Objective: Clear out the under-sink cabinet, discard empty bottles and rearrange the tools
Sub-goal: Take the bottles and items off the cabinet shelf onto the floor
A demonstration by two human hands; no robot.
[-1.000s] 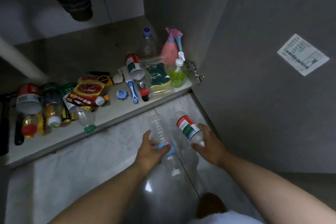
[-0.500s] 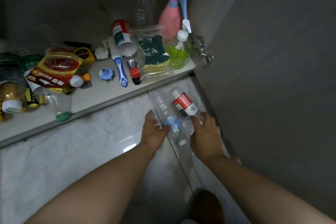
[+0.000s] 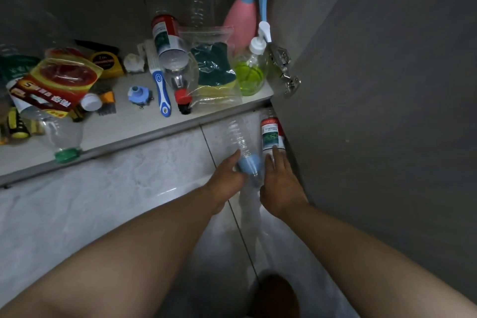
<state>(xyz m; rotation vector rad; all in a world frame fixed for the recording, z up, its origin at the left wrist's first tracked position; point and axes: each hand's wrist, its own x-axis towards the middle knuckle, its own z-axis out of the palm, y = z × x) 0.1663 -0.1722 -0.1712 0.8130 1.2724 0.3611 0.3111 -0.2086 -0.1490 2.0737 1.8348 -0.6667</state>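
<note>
- Left hand (image 3: pixel 227 178) loosely cupping the clear bottle (image 3: pixel 238 137); right hand (image 3: pixel 280 183), fingers extended, resting on the labelled bottle (image 3: pixel 271 134).
- Both bottles lie on the floor tiles (image 3: pixel 129 188) beside the cabinet door (image 3: pixel 387 85).
- Advised: settle both bottles flat before letting go, preventing rolling.

Two clear plastic bottles on the floor: blue-label one (image 3: pixel 242 147), red-and-green-label one (image 3: pixel 272 134). Cabinet shelf: one pink spray bottle (image 3: pixel 242 23), one green-liquid pump bottle (image 3: pixel 251 70), one blue-white brush (image 3: pixel 161 90), one yellow tape measure (image 3: pixel 107 63).
</note>
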